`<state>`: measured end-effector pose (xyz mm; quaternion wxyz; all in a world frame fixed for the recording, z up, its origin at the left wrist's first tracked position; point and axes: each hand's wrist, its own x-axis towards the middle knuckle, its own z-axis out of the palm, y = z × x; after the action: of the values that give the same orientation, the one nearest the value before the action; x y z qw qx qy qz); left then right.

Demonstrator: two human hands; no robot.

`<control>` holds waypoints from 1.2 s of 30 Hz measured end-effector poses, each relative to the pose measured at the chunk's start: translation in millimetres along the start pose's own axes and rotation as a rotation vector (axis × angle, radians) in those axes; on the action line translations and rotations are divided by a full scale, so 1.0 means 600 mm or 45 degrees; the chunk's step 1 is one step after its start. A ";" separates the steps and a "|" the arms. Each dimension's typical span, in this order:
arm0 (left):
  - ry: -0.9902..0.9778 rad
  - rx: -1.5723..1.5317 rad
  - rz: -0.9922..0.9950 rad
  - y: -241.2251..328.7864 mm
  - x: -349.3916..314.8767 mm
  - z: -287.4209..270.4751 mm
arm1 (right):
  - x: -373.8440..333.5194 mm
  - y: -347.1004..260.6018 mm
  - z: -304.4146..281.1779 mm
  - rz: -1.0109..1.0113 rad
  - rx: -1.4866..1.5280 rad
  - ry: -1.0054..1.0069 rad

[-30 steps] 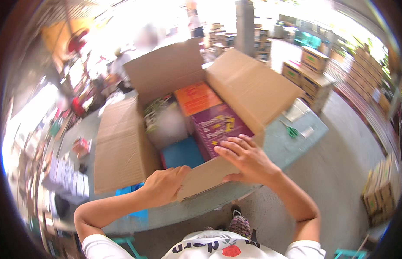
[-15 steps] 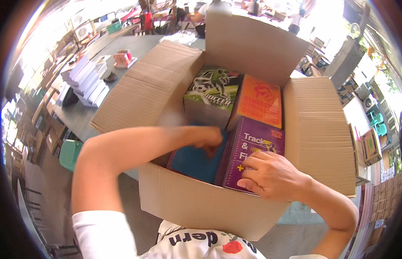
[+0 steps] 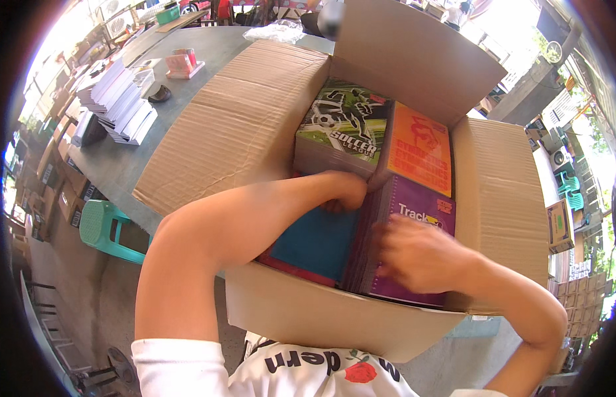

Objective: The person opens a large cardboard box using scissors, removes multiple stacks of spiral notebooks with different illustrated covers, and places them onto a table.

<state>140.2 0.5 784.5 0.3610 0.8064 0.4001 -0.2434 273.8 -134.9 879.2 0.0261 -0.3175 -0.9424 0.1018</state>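
Over purple notebooks, the right hand curls.

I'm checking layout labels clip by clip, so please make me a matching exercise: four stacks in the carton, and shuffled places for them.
Stacks
1. Green-and-black stack
2. Orange stack
3. Purple stack
4. Blue-topped stack

Places in the carton
A. Near right, partly covered by the right hand
B. Far left
C. Near left, with the left hand over its far edge
D. Far right

Pairs: 1-B, 2-D, 3-A, 4-C
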 end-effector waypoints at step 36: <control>-0.786 -0.641 0.410 0.009 0.012 0.097 | -0.008 -0.045 -0.109 0.124 -0.146 -0.553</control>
<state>142.6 -43.5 745.6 0.6827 0.6347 0.1892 -0.3088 269.1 -147.2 948.6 -0.2003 -0.3342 -0.9137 0.1153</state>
